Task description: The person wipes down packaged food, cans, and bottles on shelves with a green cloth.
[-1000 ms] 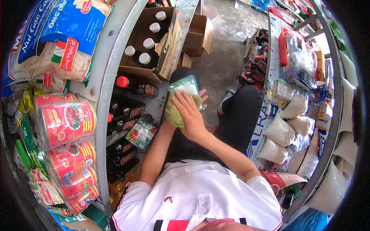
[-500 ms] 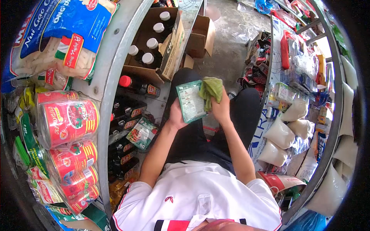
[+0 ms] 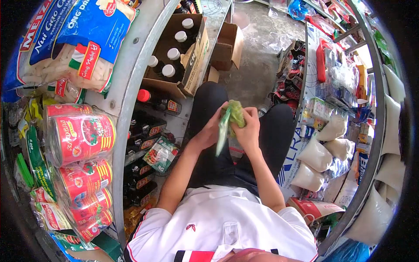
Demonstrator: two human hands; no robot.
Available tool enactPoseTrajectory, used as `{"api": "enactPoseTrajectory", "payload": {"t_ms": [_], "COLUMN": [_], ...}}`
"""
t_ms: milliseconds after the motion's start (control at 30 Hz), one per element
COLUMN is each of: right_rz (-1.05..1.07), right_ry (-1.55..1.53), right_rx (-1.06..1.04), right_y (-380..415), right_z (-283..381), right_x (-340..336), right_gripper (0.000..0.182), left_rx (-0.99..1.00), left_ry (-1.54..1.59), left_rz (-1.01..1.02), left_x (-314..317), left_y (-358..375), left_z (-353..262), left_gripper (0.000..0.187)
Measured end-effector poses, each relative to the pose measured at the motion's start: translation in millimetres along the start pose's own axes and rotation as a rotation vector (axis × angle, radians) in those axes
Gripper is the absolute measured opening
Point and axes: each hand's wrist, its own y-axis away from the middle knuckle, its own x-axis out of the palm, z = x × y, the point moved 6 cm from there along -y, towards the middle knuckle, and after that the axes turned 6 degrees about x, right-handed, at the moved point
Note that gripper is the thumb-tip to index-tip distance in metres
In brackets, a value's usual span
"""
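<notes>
My left hand (image 3: 208,131) grips a green packet (image 3: 223,129), which is turned nearly edge-on above my lap. Folded against the packet's right side is a yellow-green cloth (image 3: 237,114), held by my right hand (image 3: 248,127). The fingers of both hands are closed, and cloth and packet touch. A similar green packet with a food picture (image 3: 160,153) lies to the left, beside dark bottles (image 3: 146,168) on the lower shelf.
A cardboard box (image 3: 190,72) of white-capped bottles stands ahead on the left, near a red-capped bottle (image 3: 159,101). Red cans (image 3: 83,135) in plastic wrap and a pasta bag (image 3: 83,39) line the left shelf. Bags of white grains (image 3: 315,153) sit on the right.
The packet has turned from face-up to nearly edge-on. My right hand has brought the cloth lower, against the packet's side. The view has shifted slightly.
</notes>
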Motion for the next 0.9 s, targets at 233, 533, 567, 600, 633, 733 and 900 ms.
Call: {"api": "enactPoseTrajectory", "payload": {"t_ms": [233,533,567,600,633,733,900], "right_rz": [0.358,0.399,0.373,0.373,0.356,0.336,0.288], "right_ry": [-0.308,-0.208,-0.077,-0.078,-0.017,0.008,-0.149], "right_rx": [0.185,-0.166,-0.246,-0.256,-0.285,-0.338,-0.374], "right_y": [-7,2,2,1,0,-4,-16], "right_z": [13,63,78,79,78,86,140], "right_x": [-12,-46,-49,-47,-44,-46,-71], "right_gripper": [0.068,0.041,0.034,0.034,0.030,0.023,0.013], "left_rx": [-0.011,0.051,0.046,0.042,0.052,-0.059,-0.026], "left_ry": [-0.030,-0.129,-0.174,-0.219,-0.222,-0.209,0.271], "left_rz": [-0.062,-0.151,-0.119,-0.088,-0.087,-0.047,0.112], "left_x": [-2,2,1,0,-3,-14,1], "left_y": [2,0,0,0,1,6,8], "left_z": [6,3,4,5,4,15,5], "left_gripper": [0.084,0.064,0.066,0.069,0.069,0.071,0.090]}}
